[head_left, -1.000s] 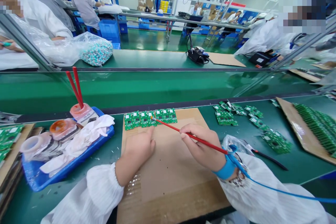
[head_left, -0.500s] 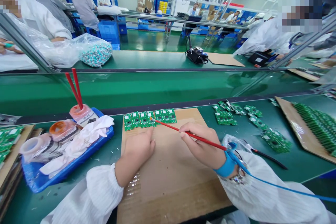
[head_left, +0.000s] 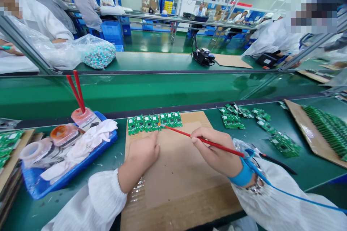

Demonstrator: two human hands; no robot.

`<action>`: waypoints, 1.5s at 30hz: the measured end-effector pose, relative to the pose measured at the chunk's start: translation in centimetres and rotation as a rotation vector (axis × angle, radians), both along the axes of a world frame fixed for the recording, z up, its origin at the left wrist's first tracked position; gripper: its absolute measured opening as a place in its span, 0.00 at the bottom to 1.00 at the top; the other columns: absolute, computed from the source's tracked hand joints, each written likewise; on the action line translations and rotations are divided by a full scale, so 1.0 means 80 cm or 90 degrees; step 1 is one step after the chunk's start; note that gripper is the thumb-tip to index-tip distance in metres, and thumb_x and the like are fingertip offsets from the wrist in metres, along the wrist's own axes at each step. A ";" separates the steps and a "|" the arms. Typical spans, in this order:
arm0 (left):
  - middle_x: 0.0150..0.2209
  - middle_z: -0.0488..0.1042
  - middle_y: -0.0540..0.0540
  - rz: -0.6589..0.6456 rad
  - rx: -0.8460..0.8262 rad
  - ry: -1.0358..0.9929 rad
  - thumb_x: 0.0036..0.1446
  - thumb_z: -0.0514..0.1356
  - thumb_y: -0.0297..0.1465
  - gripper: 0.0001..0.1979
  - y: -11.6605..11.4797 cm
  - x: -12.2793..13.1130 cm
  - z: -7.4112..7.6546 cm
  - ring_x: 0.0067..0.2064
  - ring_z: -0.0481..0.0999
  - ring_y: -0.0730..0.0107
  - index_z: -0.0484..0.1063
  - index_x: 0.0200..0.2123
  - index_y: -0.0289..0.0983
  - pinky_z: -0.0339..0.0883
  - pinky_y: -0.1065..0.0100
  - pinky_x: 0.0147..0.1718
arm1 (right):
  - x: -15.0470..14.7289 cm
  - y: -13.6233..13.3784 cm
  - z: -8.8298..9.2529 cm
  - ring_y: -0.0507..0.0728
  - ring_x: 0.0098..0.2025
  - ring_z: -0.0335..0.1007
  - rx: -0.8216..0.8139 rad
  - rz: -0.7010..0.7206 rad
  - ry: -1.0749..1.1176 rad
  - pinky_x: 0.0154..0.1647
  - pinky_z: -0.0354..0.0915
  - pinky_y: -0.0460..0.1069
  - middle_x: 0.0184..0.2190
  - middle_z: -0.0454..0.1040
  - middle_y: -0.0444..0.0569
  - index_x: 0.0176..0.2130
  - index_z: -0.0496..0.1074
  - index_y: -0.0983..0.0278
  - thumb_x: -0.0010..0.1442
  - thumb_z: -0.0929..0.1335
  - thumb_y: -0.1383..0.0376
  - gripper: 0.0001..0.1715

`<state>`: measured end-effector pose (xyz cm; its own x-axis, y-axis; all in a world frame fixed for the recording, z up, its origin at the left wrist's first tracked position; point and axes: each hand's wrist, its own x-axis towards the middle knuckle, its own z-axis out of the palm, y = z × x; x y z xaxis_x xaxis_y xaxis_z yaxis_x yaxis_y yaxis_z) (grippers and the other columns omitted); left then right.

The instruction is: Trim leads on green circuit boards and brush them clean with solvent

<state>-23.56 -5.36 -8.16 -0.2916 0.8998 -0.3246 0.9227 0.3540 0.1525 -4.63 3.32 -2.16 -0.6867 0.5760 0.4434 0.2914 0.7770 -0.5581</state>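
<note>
One red brush (head_left: pixel 179 131) is in your right hand (head_left: pixel 217 149); the thumb and fingers are closed on its shaft, and its rear end reaches back near the blue wristband (head_left: pixel 241 175). Its pale orange tip is at the lower edge of the boards (head_left: pixel 153 122), though you cannot tell whether it touches them. Your left hand (head_left: pixel 143 149) has its index finger stretched toward the same row, the tip at or just below the edge; how far the other fingers are curled cannot be told. The boards are green, with white squares and dark chips, and lie flat side by side along the far edge of the cardboard (head_left: pixel 187 173) on the desk (head_left: pixel 252 142). To your left, a blue tray (head_left: pixel 101 153) carries a white cloth (head_left: pixel 86 144).
</note>
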 end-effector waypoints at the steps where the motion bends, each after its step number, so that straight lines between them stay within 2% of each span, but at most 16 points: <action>1: 0.41 0.79 0.38 0.000 -0.001 -0.001 0.59 0.47 0.36 0.27 0.000 0.000 0.000 0.40 0.78 0.50 0.57 0.62 0.39 0.68 0.57 0.35 | 0.000 0.000 0.000 0.50 0.24 0.67 -0.004 -0.003 0.000 0.25 0.61 0.44 0.22 0.72 0.43 0.27 0.67 0.62 0.60 0.63 0.67 0.10; 8: 0.41 0.78 0.37 0.002 -0.007 0.009 0.59 0.48 0.36 0.28 -0.001 0.001 0.002 0.39 0.78 0.50 0.56 0.63 0.38 0.67 0.57 0.34 | 0.000 -0.001 0.000 0.50 0.23 0.67 -0.012 -0.007 0.019 0.24 0.61 0.44 0.22 0.71 0.43 0.27 0.68 0.62 0.60 0.63 0.67 0.09; 13: 0.41 0.78 0.37 -0.009 -0.008 0.016 0.60 0.48 0.36 0.27 -0.001 0.003 0.006 0.39 0.78 0.50 0.56 0.62 0.38 0.68 0.58 0.33 | 0.011 0.004 0.006 0.50 0.24 0.67 -0.018 -0.071 0.041 0.24 0.61 0.44 0.22 0.72 0.44 0.25 0.68 0.62 0.59 0.64 0.66 0.11; 16: 0.43 0.76 0.36 -0.050 0.002 0.017 0.59 0.49 0.35 0.26 0.005 0.009 0.010 0.39 0.77 0.52 0.59 0.60 0.35 0.68 0.58 0.33 | 0.013 0.009 0.004 0.50 0.24 0.67 -0.026 -0.099 0.051 0.25 0.62 0.45 0.21 0.71 0.43 0.24 0.67 0.62 0.59 0.63 0.67 0.12; 20: 0.47 0.73 0.36 -0.141 0.022 0.016 0.57 0.52 0.33 0.20 0.019 0.022 0.017 0.41 0.76 0.55 0.67 0.52 0.33 0.68 0.60 0.35 | 0.009 0.013 -0.002 0.50 0.25 0.68 -0.030 -0.114 0.060 0.27 0.62 0.45 0.22 0.71 0.44 0.24 0.67 0.62 0.60 0.63 0.66 0.13; 26: 0.53 0.68 0.35 -0.205 0.044 0.037 0.58 0.51 0.32 0.17 0.030 0.036 0.022 0.37 0.76 0.60 0.69 0.48 0.32 0.69 0.60 0.33 | 0.000 0.014 -0.007 0.51 0.26 0.68 -0.019 -0.096 0.050 0.27 0.62 0.46 0.22 0.71 0.44 0.25 0.66 0.61 0.60 0.63 0.66 0.12; 34: 0.59 0.64 0.36 -0.207 0.055 0.056 0.57 0.51 0.32 0.19 0.035 0.037 0.008 0.36 0.76 0.60 0.70 0.50 0.32 0.70 0.60 0.28 | -0.001 0.010 -0.009 0.50 0.24 0.66 0.008 -0.042 0.044 0.25 0.60 0.44 0.22 0.70 0.42 0.27 0.66 0.62 0.61 0.62 0.68 0.10; 40: 0.62 0.60 0.37 -0.206 0.057 0.057 0.57 0.51 0.30 0.24 0.034 0.038 0.008 0.38 0.77 0.60 0.64 0.57 0.32 0.70 0.62 0.28 | 0.007 0.005 -0.003 0.49 0.22 0.64 0.002 -0.018 0.017 0.24 0.59 0.44 0.20 0.69 0.41 0.27 0.66 0.62 0.61 0.62 0.69 0.10; 45: 0.61 0.62 0.37 -0.202 0.056 0.057 0.57 0.52 0.32 0.22 0.034 0.037 0.009 0.38 0.78 0.58 0.67 0.54 0.33 0.71 0.61 0.29 | 0.012 0.007 0.000 0.49 0.22 0.66 0.014 -0.048 0.026 0.25 0.60 0.44 0.20 0.69 0.42 0.26 0.67 0.62 0.60 0.63 0.68 0.11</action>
